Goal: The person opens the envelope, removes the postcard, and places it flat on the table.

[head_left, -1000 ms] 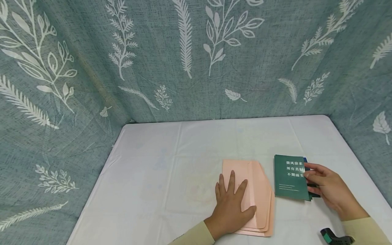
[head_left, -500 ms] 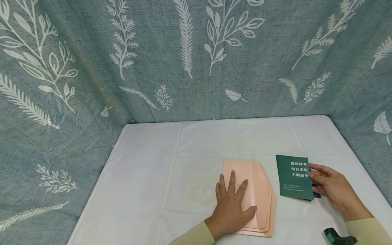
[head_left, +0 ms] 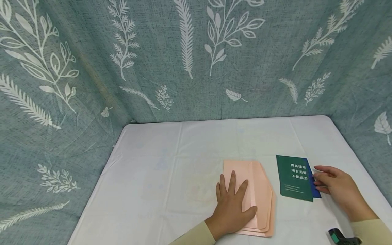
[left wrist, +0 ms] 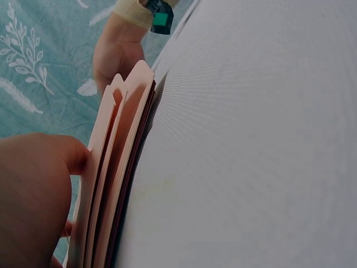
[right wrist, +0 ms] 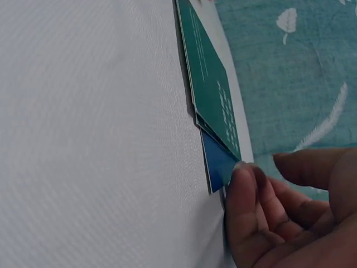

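A stack of several pink envelopes lies flat on the table, flaps to the right. My left hand rests on the stack with its fingers spread. The layered envelope edges show in the left wrist view. To their right lies a small pile of printed cards: a dark green card with white lettering is on top, and a blue card sticks out under its right edge. My right hand is at that edge, its loosely bent fingertips by the blue card; whether they touch it is unclear.
A white cloth covers the table. Teal curtains with white leaf prints hang behind it and along both sides. A black strap device with a green patch sits at my right wrist.
My right hand has moved right, off the green cards to the pile's edge. The green card has shifted slightly right, and more of the blue card shows. The left hand has stayed still.
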The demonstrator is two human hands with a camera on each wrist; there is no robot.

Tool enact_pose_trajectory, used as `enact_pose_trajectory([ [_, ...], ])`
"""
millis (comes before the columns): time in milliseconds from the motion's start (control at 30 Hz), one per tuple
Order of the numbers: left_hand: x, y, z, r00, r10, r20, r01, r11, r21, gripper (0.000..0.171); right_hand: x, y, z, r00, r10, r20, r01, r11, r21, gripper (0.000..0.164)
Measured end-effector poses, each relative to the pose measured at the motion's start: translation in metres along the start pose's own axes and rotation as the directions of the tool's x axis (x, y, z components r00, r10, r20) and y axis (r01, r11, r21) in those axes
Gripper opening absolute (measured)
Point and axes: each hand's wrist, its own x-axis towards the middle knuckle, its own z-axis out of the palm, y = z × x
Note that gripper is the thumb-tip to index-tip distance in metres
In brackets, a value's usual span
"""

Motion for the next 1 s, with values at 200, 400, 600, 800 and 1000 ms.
enact_pose_trajectory([
  [200, 0.002, 0.000, 0.000, 1.000, -0.004, 0.020, 0.003, 0.999, 0.046, 0.080, 0.000, -0.002, 0.002, 0.999, 0.011, -0.047, -0.012, 1.000, -0.026, 0.055],
  [400, 0.002, 0.001, 0.000, 0.999, -0.010, 0.033, 0.008, 0.999, 0.041, 0.080, -0.003, -0.006, 0.010, 0.996, -0.039, -0.083, 0.036, 0.999, -0.033, 0.056],
  [600, -0.002, 0.001, -0.005, 0.998, -0.048, 0.043, 0.050, 0.998, -0.041, 0.081, -0.009, -0.016, 0.024, 0.987, -0.147, -0.060, 0.144, 0.988, -0.060, 0.054],
  [800, -0.003, -0.003, -0.020, 0.997, -0.076, 0.034, 0.079, 0.991, -0.104, 0.084, -0.015, -0.032, 0.038, 0.968, -0.241, -0.066, 0.223, 0.954, -0.202, 0.051],
  [1000, 0.007, -0.020, -0.044, 1.000, -0.030, 0.007, 0.030, 0.998, -0.053, 0.084, -0.019, -0.045, 0.053, 0.916, -0.401, -0.003, 0.374, 0.856, -0.357, 0.048],
])
